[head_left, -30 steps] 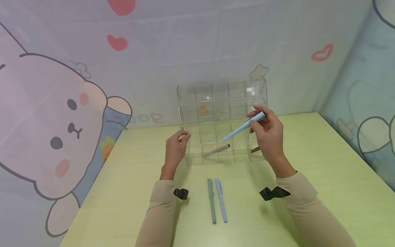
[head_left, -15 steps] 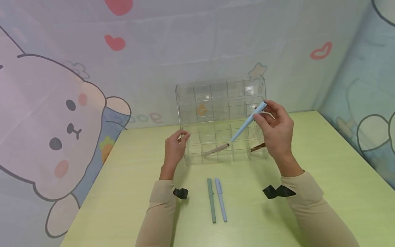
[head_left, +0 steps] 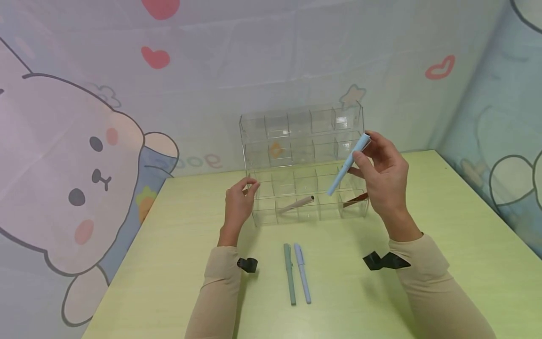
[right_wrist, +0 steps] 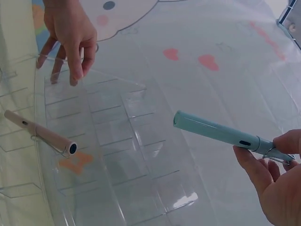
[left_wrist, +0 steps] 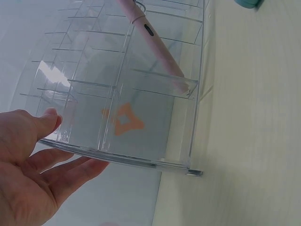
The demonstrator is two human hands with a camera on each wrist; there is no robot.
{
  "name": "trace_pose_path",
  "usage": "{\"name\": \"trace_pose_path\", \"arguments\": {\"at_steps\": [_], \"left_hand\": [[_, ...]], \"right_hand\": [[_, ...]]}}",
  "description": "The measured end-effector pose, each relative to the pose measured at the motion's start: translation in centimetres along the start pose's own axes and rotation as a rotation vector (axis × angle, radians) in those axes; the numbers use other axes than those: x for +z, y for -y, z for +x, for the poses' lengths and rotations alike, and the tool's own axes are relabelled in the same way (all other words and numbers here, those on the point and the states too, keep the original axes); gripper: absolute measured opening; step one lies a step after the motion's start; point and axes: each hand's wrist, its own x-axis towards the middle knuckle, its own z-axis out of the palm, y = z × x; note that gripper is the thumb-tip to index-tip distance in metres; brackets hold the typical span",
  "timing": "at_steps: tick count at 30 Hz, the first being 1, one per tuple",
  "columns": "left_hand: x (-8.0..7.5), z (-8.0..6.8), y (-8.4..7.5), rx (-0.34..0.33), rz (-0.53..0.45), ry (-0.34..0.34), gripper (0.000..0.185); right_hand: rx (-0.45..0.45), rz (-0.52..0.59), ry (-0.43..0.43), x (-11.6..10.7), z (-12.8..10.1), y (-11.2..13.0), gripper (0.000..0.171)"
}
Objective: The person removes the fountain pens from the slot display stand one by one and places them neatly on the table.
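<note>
A clear stepped rack (head_left: pixel 292 165) with rows of compartments stands at the back of the table. My left hand (head_left: pixel 238 202) holds its left side panel, thumb on one face and fingers on the other in the left wrist view. My right hand (head_left: pixel 387 181) pinches a light blue pen (head_left: pixel 346 167) near its clip end, over the rack's right part. The pen slants, its other end pointing down and left. A pale pink pen (left_wrist: pixel 157 47) leans in a front-row compartment. Farther right in that row leans a brown pen (head_left: pixel 354 200), partly behind the right hand.
A green pen (head_left: pixel 290 275) and a lavender pen (head_left: pixel 302 275) lie side by side on the table (head_left: pixel 338 306), in front of the rack. Behind the rack hangs a printed cloth backdrop (head_left: pixel 271 61).
My right hand has moved right and slightly up with the light blue pen, which now slants more steeply. More of the brown pen shows. The left hand keeps its hold on the rack.
</note>
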Motion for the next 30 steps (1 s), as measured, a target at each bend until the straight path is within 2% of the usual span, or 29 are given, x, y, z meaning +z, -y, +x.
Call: {"name": "trace_pose_path", "arguments": {"at_steps": [9, 21, 25, 30], "left_hand": [[0.0, 0.0, 0.2, -0.011, 0.009, 0.017, 0.018], [-0.1, 0.0, 0.3, -0.006, 0.019, 0.020, 0.020], [-0.1, 0.0, 0.3, -0.009, 0.013, 0.019, 0.020], [0.0, 0.0, 0.2, -0.010, 0.006, 0.021, 0.020]], "right_hand": [[0.110, -0.159, 0.094, -0.8, 0.3, 1.3, 0.044], [0.367, -0.344, 0.343, -1.3, 0.3, 2.1, 0.045], [0.426, -0.402, 0.410, -1.5, 0.4, 2.0, 0.048], [0.479, -0.386, 0.456, -1.6, 0.5, 1.7, 0.049]]}}
